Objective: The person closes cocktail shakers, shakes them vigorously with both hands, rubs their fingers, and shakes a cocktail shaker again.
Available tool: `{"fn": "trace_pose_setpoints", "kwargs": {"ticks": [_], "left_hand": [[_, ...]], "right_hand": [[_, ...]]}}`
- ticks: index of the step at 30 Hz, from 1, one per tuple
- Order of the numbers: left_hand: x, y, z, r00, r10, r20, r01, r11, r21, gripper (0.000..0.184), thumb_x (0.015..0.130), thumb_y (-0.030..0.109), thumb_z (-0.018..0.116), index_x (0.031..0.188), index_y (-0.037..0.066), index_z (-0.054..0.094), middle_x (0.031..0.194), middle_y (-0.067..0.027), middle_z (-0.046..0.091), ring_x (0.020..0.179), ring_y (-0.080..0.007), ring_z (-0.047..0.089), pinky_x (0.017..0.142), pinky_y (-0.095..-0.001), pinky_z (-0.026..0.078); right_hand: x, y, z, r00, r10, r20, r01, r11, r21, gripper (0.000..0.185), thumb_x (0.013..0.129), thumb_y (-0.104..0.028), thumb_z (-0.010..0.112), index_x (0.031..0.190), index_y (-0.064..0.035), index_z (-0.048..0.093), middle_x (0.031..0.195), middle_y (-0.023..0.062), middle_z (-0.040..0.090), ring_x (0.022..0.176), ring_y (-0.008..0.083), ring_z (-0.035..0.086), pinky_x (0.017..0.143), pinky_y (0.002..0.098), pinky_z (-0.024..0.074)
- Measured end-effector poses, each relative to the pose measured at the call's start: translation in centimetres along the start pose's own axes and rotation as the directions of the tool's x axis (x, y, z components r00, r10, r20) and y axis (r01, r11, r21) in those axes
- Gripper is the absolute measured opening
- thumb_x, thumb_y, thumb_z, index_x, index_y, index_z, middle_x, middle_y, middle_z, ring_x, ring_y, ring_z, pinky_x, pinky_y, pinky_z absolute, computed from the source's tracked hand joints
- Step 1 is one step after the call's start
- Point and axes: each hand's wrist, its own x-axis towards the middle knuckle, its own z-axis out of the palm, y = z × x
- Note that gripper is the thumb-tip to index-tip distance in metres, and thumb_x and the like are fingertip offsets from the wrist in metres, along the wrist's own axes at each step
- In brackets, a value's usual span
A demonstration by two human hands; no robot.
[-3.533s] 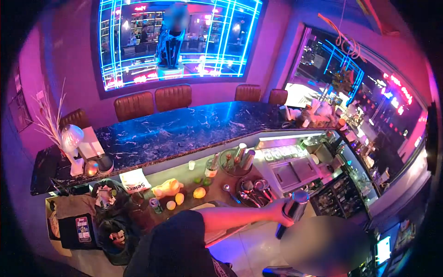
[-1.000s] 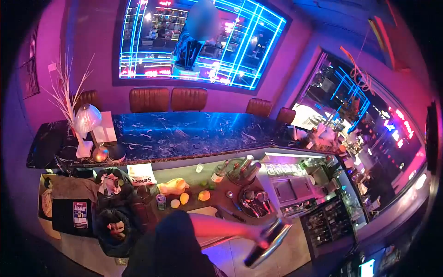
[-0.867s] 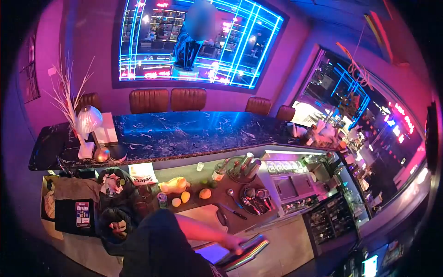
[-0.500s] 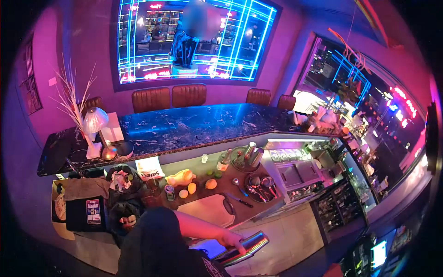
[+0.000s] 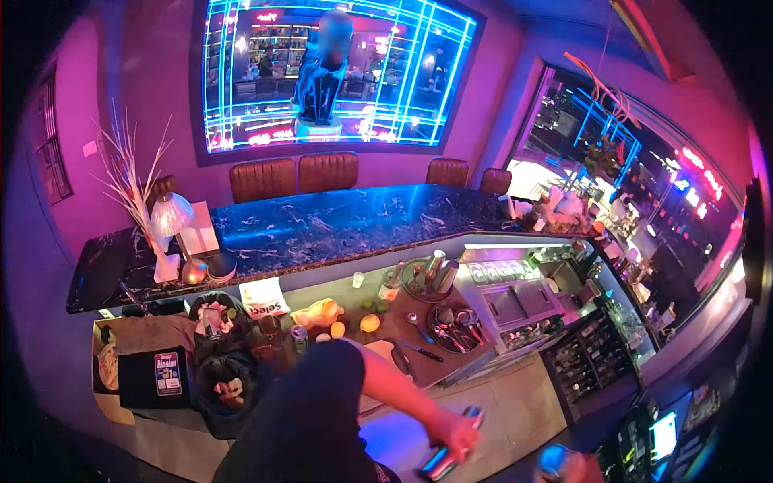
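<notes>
My left hand (image 5: pixel 459 439) is closed round a shiny metal cocktail shaker (image 5: pixel 439 464), held tilted low in front of me. Both ends of the shaker stick out past the fingers. Farther right, at the bottom edge, part of my right hand (image 5: pixel 586 468) shows, blurred. It seems closed on a rounded, blue-lit thing (image 5: pixel 554 459) whose kind I cannot make out. The two hands are apart. Beyond my left arm, a cutting board (image 5: pixel 380 348) lies on the brown work counter, mostly covered by the sleeve. A knife (image 5: pixel 424 352) lies beside the board.
Oranges (image 5: pixel 369 323), limes, a bottle (image 5: pixel 392 282) and a round tray (image 5: pixel 457 328) of bar tools stand on the work counter. Behind rises a dark marble bar top (image 5: pixel 346 213) with a lamp (image 5: pixel 171 214). Black bags (image 5: pixel 225 386) and a box are at left, a lit screen (image 5: pixel 663 435) at right.
My left hand has moved right and slightly down with the shaker, whose tilt is steeper. My right hand has come into view at the bottom. My left sleeve now covers more of the board.
</notes>
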Motion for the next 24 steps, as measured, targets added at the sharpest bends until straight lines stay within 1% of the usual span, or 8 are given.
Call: {"fn": "trace_pose_setpoints", "kwargs": {"ticks": [3,4,7,9,13,17,22,24], "left_hand": [[1.6,-10.2,-0.2,0.710,-0.690,-0.140,0.441,0.591,-0.675,0.062,0.068,0.028,0.093,0.120,0.013,0.063,0.101,-0.0046,0.065,0.096,-0.0205,0.064,0.081,-0.0399,0.053],[5.6,-8.8,-4.4,0.661,-0.653,-0.368,0.572,0.757,-0.317,0.064,0.070,0.029,0.094,0.122,0.011,0.062,0.103,-0.0043,0.066,0.096,-0.0174,0.064,0.082,-0.0376,0.054],[10.0,-5.5,-9.7,0.349,-0.717,-0.604,0.240,0.691,-0.681,0.068,0.072,0.027,0.096,0.126,0.005,0.061,0.109,-0.0037,0.068,0.096,-0.0152,0.064,0.087,-0.0375,0.056],[8.2,-3.0,-12.0,0.681,-0.722,-0.120,0.304,0.429,-0.851,0.072,0.070,0.025,0.098,0.129,0.006,0.061,0.119,-0.0042,0.069,0.100,-0.0164,0.065,0.092,-0.0378,0.056],[7.1,3.6,-8.2,0.911,0.126,0.393,-0.057,0.981,-0.184,0.035,0.076,0.021,0.086,0.106,0.011,0.069,0.099,-0.0088,0.072,0.098,-0.0306,0.068,0.092,-0.0449,0.051],[0.6,-6.3,-7.1,0.999,-0.016,0.040,0.002,0.947,0.321,0.039,0.078,0.022,0.083,0.112,0.011,0.068,0.113,-0.0083,0.071,0.106,-0.0272,0.066,0.098,-0.0438,0.048],[6.4,-1.6,-11.2,0.552,-0.582,-0.598,0.365,0.813,-0.454,0.029,0.094,0.025,0.071,0.116,0.007,0.067,0.124,-0.0078,0.066,0.122,-0.0279,0.059,0.110,-0.0433,0.043],[6.5,-1.1,-10.5,0.966,-0.109,-0.233,0.049,0.968,-0.248,0.027,0.098,0.027,0.066,0.120,0.013,0.067,0.124,-0.0069,0.065,0.125,-0.0299,0.058,0.110,-0.0557,0.040]], "right_hand": [[-1.4,-3.1,2.6,0.978,-0.138,0.156,0.132,0.990,0.051,0.059,0.076,-0.021,0.089,0.127,-0.0023,0.065,0.121,0.0188,0.070,0.110,0.0329,0.066,0.099,0.0474,0.0515],[-1.4,-3.3,3.1,0.974,-0.136,0.179,0.128,0.990,0.059,0.058,0.076,-0.021,0.088,0.127,-0.0023,0.065,0.121,0.0188,0.070,0.110,0.0328,0.066,0.099,0.0473,0.0516],[0.3,-2.3,3.0,0.993,-0.031,0.115,0.027,0.999,0.044,0.055,0.078,-0.020,0.086,0.126,-0.0022,0.066,0.121,0.0186,0.070,0.109,0.0324,0.066,0.098,0.0472,0.0519],[1.3,-1.9,2.9,0.997,0.005,0.075,-0.008,0.999,0.035,0.053,0.079,-0.020,0.085,0.126,-0.0022,0.066,0.121,0.0185,0.070,0.108,0.0322,0.066,0.097,0.0471,0.0521],[0.3,-3.1,4.1,0.980,-0.078,0.183,0.067,0.996,0.067,0.049,0.082,-0.019,0.083,0.125,-0.0022,0.066,0.120,0.0183,0.070,0.107,0.0317,0.067,0.095,0.0470,0.0525],[0.8,-2.5,4.1,0.982,-0.015,0.187,0.000,0.997,0.079,0.045,0.085,-0.019,0.080,0.124,-0.0022,0.067,0.120,0.0181,0.070,0.106,0.0312,0.067,0.094,0.0468,0.0529],[2.9,-1.2,3.4,0.996,0.069,0.064,-0.073,0.996,0.052,0.040,0.088,-0.018,0.077,0.123,-0.0022,0.067,0.119,0.0178,0.070,0.105,0.0306,0.067,0.092,0.0467,0.0535],[2.6,-1.3,4.2,0.994,0.041,0.097,-0.047,0.997,0.057,0.038,0.089,-0.017,0.076,0.123,-0.0022,0.067,0.119,0.0177,0.070,0.105,0.0304,0.067,0.091,0.0466,0.0537]]}}
